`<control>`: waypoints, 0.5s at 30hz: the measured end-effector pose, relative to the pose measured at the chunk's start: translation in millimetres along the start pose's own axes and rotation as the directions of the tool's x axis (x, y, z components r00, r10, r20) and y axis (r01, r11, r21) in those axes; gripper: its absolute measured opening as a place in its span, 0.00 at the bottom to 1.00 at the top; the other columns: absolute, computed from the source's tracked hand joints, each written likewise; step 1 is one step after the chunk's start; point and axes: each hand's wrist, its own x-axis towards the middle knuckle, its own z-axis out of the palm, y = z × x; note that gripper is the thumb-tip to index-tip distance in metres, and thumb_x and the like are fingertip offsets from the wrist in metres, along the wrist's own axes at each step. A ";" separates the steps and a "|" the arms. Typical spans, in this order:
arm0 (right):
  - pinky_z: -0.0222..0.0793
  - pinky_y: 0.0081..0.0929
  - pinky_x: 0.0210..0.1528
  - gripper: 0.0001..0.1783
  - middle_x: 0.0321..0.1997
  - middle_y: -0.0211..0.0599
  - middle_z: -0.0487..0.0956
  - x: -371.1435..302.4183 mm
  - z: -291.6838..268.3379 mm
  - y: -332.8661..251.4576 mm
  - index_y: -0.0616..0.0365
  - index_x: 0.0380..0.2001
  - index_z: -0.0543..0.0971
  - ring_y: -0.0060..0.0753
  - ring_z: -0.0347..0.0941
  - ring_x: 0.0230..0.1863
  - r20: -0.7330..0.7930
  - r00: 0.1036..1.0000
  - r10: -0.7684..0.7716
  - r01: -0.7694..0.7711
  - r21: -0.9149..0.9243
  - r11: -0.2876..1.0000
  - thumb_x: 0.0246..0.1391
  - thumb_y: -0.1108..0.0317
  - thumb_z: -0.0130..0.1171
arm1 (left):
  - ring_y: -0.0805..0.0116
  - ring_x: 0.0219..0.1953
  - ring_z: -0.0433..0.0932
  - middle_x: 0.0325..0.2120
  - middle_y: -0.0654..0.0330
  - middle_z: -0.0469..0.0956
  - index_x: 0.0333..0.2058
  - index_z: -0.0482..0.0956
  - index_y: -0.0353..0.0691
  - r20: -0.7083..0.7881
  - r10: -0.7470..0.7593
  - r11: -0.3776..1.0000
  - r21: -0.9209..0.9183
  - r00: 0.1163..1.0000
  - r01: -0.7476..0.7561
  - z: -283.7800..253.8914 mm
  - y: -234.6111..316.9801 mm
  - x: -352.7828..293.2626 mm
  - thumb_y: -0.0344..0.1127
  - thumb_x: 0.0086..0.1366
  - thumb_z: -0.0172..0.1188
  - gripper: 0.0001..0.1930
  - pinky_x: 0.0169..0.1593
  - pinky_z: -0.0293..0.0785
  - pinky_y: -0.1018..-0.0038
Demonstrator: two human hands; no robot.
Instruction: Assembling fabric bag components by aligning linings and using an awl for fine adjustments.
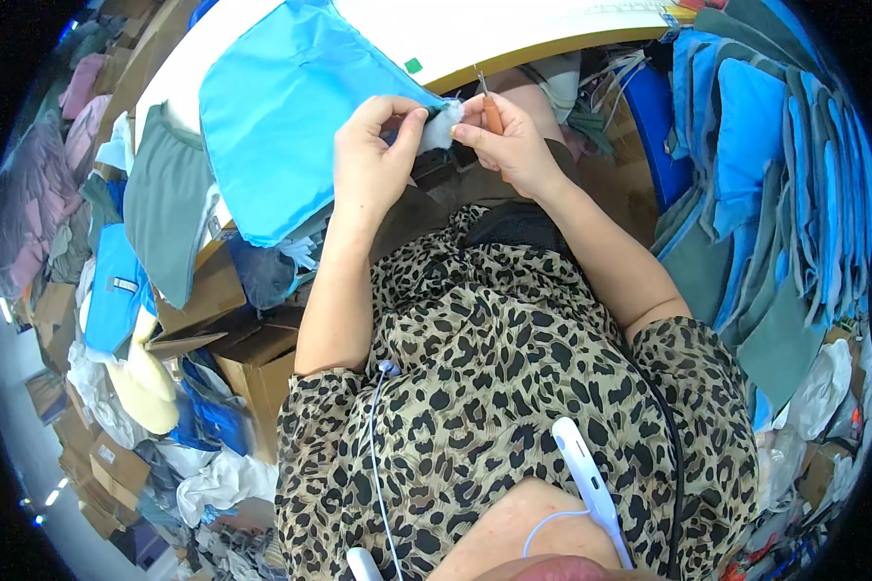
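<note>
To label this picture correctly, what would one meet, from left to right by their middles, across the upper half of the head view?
Pinkish cloth, grey-green fabric piece, blue fabric panel, left hand, pale fabric piece, right hand with an orange-handled tool, stack of blue and grey-green pieces.

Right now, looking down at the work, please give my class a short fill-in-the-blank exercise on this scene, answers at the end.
1. The slim tool in the right hand has an ______ handle.
2. The left hand is at the edge of a large fabric piece coloured bright ______.
3. The small scrap on the white tabletop is ______.
4. The stack of fabric pieces is on the person's ______ side.

Missing words: orange; blue; green; right.
</note>
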 end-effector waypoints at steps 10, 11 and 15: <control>0.63 0.13 0.30 0.09 0.23 0.22 0.71 9.5 5.9 6.8 0.60 0.27 0.72 0.12 0.65 0.27 -0.112 0.990 -0.088 0.061 -0.227 0.972 0.48 0.69 0.63 | 0.71 0.24 0.72 0.22 0.59 0.75 0.28 0.77 0.35 0.036 0.069 0.998 -0.014 0.997 -0.069 2.5 -2.7 0.5 0.27 0.55 0.58 0.03 0.31 0.69 0.77; 0.62 0.14 0.30 0.08 0.22 0.21 0.70 9.0 5.9 7.1 0.60 0.25 0.72 0.12 0.65 0.27 -0.127 0.988 -0.092 0.065 -0.198 0.978 0.48 0.70 0.62 | 0.71 0.24 0.72 0.22 0.59 0.75 0.28 0.77 0.35 0.037 0.069 0.998 -0.014 0.997 -0.068 3.3 -3.5 1.3 0.27 0.55 0.58 0.03 0.31 0.69 0.77; 0.60 0.14 0.25 0.08 0.21 0.22 0.70 10.3 4.2 8.0 0.59 0.24 0.72 0.11 0.62 0.22 -0.117 0.986 -0.116 0.093 -0.189 0.978 0.49 0.71 0.61 | 0.74 0.22 0.69 0.20 0.61 0.73 0.26 0.75 0.34 -0.134 0.046 0.999 -0.001 0.990 -0.046 5.8 -8.3 3.4 0.28 0.55 0.57 0.03 0.29 0.67 0.79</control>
